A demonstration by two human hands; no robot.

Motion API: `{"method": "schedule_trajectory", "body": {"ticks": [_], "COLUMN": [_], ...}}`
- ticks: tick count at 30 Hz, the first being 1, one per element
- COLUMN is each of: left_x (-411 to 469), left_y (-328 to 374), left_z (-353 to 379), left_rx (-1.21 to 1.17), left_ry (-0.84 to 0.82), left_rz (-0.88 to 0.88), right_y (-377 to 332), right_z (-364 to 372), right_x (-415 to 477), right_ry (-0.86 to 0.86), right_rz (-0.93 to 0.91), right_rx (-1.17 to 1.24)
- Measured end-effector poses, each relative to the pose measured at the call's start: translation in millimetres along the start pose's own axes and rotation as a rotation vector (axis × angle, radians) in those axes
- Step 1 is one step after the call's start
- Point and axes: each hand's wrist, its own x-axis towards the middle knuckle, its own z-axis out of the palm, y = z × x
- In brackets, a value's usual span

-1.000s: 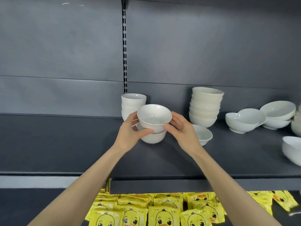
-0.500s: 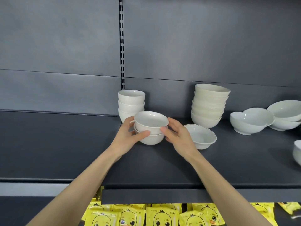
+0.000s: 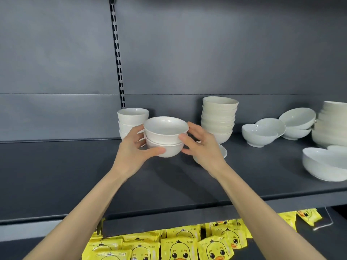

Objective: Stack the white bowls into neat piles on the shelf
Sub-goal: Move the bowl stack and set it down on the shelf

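Two small white bowls sit nested, the upper bowl (image 3: 165, 128) inside the lower bowl (image 3: 169, 151), over the middle of the dark shelf (image 3: 75, 175). My left hand (image 3: 131, 152) grips the pair from the left, thumb under the lower bowl. From the right, my right hand (image 3: 204, 147) holds them with thumb in front and fingers behind. Whether the pair rests on the shelf or hangs just above it, I cannot tell. Just behind stands a short pile of small bowls (image 3: 132, 115), and to the right a tall pile of cream bowls (image 3: 218, 117).
A single bowl (image 3: 223, 152) lies half hidden behind my right hand. Loose wide bowls (image 3: 259, 135) and a leaning pair (image 3: 296, 117) lie further right, beside a big pile (image 3: 332, 124) and a front bowl (image 3: 324, 166). Yellow duck packets (image 3: 178, 244) fill the lower shelf.
The bowl I held in the air came down into the bowl on the shelf. Both hands now hold the nested pair. My view has shifted a little.
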Motion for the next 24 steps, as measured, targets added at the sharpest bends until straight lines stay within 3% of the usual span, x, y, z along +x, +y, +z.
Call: {"method": "schedule_trajectory", "body": {"ticks": [7,14,24], "left_x": [-13,-45,-78], "left_y": [41,67,100], "left_z": [73,195,354], "left_rx": [0.000,-0.071,-0.091], "left_ry": [-0.057,-0.134,-0.137], "left_rz": [0.064,0.060,0.073], "right_y": [-37,-57,-74], "right_z": [-78,-195,-352], "right_x": [-35,-93,-135], "right_ry": [0.078,0.184,0.163], "right_rz": [-0.076,-0.054,-0.074], "right_rx": [-0.052,-0.117,-0.151]}}
